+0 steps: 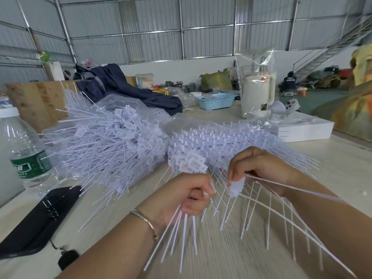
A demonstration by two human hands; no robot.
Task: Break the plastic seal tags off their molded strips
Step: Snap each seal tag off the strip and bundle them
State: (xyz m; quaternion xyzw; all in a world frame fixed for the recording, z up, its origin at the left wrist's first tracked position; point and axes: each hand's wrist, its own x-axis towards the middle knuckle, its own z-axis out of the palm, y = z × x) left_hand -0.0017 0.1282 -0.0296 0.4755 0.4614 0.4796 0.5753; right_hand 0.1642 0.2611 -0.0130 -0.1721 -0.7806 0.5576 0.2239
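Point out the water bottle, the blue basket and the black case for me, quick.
water bottle (30, 164): head view, on its green label.
blue basket (216, 101): head view, on its perforated front wall.
black case (40, 220): head view, on its flat top.

both hands (187, 195) (255, 168) gripping white seal tags (237, 187) over table (332, 158)

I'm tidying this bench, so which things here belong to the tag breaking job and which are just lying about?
Job:
left hand gripping tag tails
right hand pinching a seal tag
bagged tag strips
loose tag pile

Lying about:
water bottle
black case
blue basket
dark jacket
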